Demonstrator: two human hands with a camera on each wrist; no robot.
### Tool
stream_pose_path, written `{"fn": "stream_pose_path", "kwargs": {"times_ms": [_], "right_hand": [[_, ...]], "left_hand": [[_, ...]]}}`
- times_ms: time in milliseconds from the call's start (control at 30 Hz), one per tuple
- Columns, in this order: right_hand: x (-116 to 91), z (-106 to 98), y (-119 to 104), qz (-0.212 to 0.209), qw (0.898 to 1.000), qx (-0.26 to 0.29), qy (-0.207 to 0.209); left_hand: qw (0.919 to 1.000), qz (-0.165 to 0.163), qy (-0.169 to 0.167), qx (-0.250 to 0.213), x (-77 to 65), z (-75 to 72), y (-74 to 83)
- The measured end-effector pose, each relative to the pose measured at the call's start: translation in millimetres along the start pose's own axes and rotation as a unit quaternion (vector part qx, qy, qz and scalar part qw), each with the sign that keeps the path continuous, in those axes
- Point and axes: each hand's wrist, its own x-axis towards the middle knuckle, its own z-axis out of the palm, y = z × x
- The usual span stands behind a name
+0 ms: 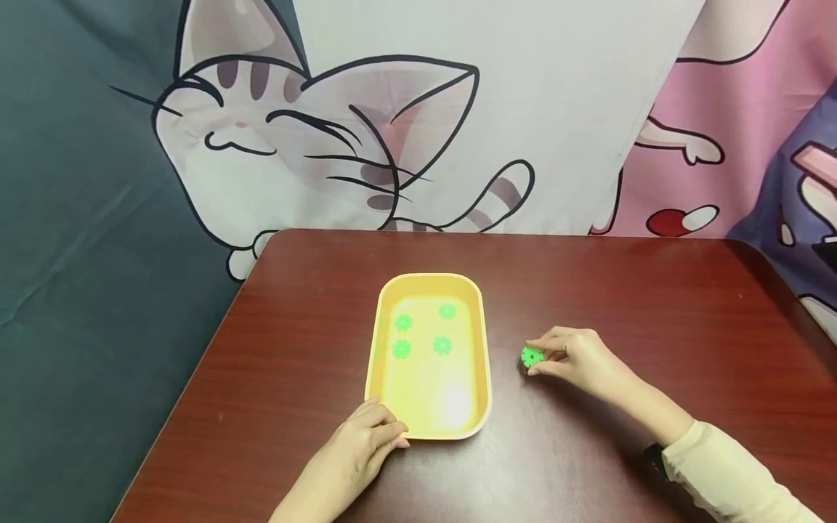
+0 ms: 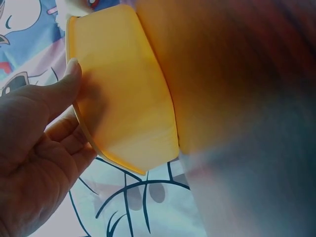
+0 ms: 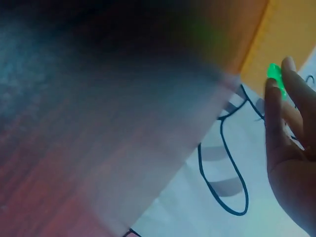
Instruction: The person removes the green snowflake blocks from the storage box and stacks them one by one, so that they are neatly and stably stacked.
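Observation:
A yellow tray point(image 1: 484, 341) lies on the table, with several green notched discs point(image 1: 403, 322) spread flat in its far half. My left hand point(image 1: 366, 443) grips the tray's near left corner. In the left wrist view, its thumb and fingers point(image 2: 66, 131) hold the rim of the tray point(image 2: 123, 89). To the right of the tray, my right hand point(image 1: 582, 356) pinches another green notched disc point(image 1: 532, 356) between thumb and fingers. The right wrist view shows this disc point(image 3: 274, 76) edge-on between the fingertips point(image 3: 289, 64), apart from the tray.
The dark reddish-brown table point(image 1: 314, 305) reaches back to a cartoon cat curtain point(image 1: 281, 160). A dark curtain point(image 1: 98, 254) hangs at the left, and a pink one point(image 1: 706, 145) at the back right. A dark band shows at my right cuff point(image 1: 713, 465).

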Motion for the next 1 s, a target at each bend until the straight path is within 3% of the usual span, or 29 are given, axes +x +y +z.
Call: {"fn": "stream_pose_path", "kwargs": {"times_ms": [133,267,500,633,800,1000], "right_hand": [[-4,7,6,-0.013,0.999,-0.024,-0.023],[-8,12,8,-0.021,0.999,-0.04,-0.018],[-3,14,6,-0.02,0.998,-0.051,-0.02],[-3,15,3,0.008,0.995,-0.096,-0.035],[-1,14,0,0.047,0.983,-0.164,-0.063],[-6,13,2,0.078,0.977,-0.179,-0.082]], "left_hand": [[0.9998,-0.014,-0.014,-0.008,-1.0,0.4,2.0],[0.9987,-0.03,-0.036,-0.017,-1.8,-0.7,3.7],[0.9993,-0.012,-0.033,-0.01,-0.1,-5.4,0.7],[0.9991,-0.024,-0.033,-0.013,-0.2,-7.1,0.7],[0.9987,-0.035,-0.034,-0.011,0.1,-8.3,1.2],[0.999,-0.028,-0.034,-0.013,0.5,-5.5,1.2]]}}
